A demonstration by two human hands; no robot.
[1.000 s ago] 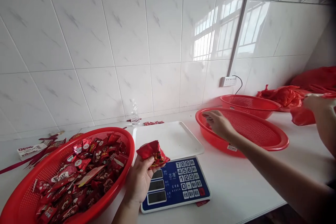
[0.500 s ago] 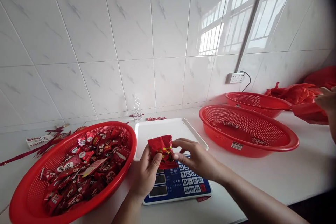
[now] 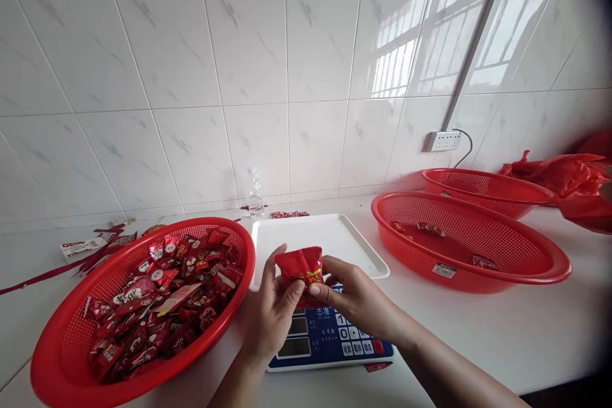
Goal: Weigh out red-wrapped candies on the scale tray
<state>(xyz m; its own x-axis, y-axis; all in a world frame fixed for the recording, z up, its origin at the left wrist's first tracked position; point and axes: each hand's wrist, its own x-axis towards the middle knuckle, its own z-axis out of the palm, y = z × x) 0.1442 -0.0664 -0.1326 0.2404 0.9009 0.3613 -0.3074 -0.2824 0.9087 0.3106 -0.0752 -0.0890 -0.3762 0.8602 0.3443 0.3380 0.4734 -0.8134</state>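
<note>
Between my two hands is a small red candy packet [image 3: 306,262] with a crimped top edge and gold and dark print. My left hand [image 3: 273,306] grips its left side, thumb across the front. My right hand [image 3: 354,296] pinches its right side with thumb and fingers. The packet is held above a digital scale [image 3: 315,350], which has a blue keypad front and a white weighing tray [image 3: 329,229]; my hands cover part of both. To the left, a red basket [image 3: 52,344] holds a heap of red wrapped candies [image 3: 157,306].
At the right stands a red basket [image 3: 507,271] with a few packets inside, another red basket [image 3: 482,182] behind it. Red plastic bags [image 3: 564,172] lie beyond. A clear bottle [image 3: 255,194] stands by the tiled wall. A small white box [image 3: 81,248] and ribbons lie at the left.
My right hand has closed its thumb onto the packet, and the packet's top has tipped. The whole view has shifted, and the other person's hand at the right edge is mostly out of frame.
</note>
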